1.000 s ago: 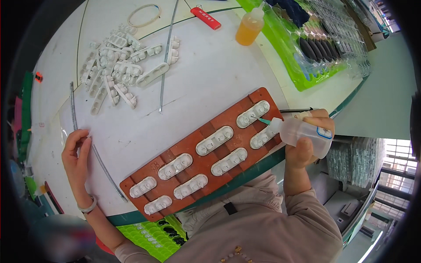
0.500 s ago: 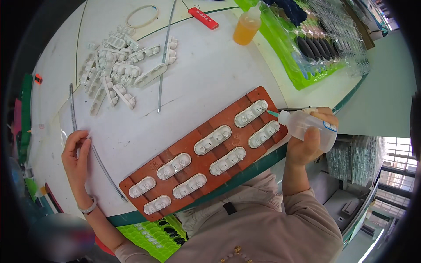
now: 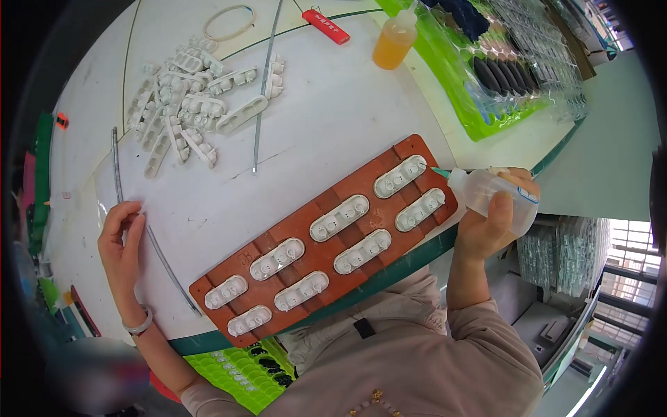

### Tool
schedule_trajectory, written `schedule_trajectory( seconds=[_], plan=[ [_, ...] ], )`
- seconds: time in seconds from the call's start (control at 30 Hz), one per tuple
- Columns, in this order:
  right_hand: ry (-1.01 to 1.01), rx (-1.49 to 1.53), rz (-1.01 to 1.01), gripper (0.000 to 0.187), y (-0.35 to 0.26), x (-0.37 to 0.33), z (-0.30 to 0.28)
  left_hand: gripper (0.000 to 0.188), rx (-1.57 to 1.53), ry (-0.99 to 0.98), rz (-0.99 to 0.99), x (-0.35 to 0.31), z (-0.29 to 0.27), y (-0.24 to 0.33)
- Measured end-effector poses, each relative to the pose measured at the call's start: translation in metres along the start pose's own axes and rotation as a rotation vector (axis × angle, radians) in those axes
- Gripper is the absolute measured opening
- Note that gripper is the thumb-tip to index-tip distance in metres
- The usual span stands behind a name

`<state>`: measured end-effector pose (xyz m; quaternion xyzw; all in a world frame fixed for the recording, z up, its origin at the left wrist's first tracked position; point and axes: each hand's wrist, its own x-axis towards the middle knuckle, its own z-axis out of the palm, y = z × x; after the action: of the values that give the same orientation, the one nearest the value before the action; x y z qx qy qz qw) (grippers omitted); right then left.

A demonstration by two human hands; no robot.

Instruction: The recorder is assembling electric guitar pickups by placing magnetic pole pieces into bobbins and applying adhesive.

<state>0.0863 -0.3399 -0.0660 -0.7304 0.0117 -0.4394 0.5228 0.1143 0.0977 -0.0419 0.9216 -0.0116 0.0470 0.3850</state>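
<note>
My right hand (image 3: 497, 222) is wrapped round a translucent squeeze bottle (image 3: 486, 191) with a green needle tip. That needle points left at the far end of a white oval piece (image 3: 401, 176) in the reddish-brown holder (image 3: 323, 264); contact is too fine to tell. Two slanting rows of similar white pieces with rounded bumps sit in the holder's slots. On the left, my left hand (image 3: 121, 240) rests on the table with its fingers curled and fingertips close to the thumb. It covers part of a thin grey rod (image 3: 164, 257); whatever it pinches, if anything, is hidden.
Loose white pieces (image 3: 182, 94) lie heaped at the back left. A metal strip (image 3: 262, 104) runs beside them. Farther back are a pale ring (image 3: 229, 22), a red object (image 3: 325, 26) and a bottle of orange liquid (image 3: 394, 43). A green tray (image 3: 467, 115) holds dark ovals.
The bottle and my right hand have shifted slightly right, and the needle tip has drawn back a little from the white piece. My left hand stays nearly still.
</note>
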Motion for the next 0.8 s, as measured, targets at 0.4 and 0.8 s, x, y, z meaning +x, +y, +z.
schedule_trajectory(
  seconds=[0.4, 0.8],
  plan=[
    [0.154, 0.319, -0.057, 0.042, -0.016, -0.025, 0.01, 0.016, 0.014, 0.017, 0.07, 0.002, -0.001, 0.006],
    [-0.952, 0.606, -0.029, 0.067, -0.091, -0.096, 0.064, 0.018, 0.029, 0.021, 0.202, -0.007, -0.004, -0.015]
  ],
)
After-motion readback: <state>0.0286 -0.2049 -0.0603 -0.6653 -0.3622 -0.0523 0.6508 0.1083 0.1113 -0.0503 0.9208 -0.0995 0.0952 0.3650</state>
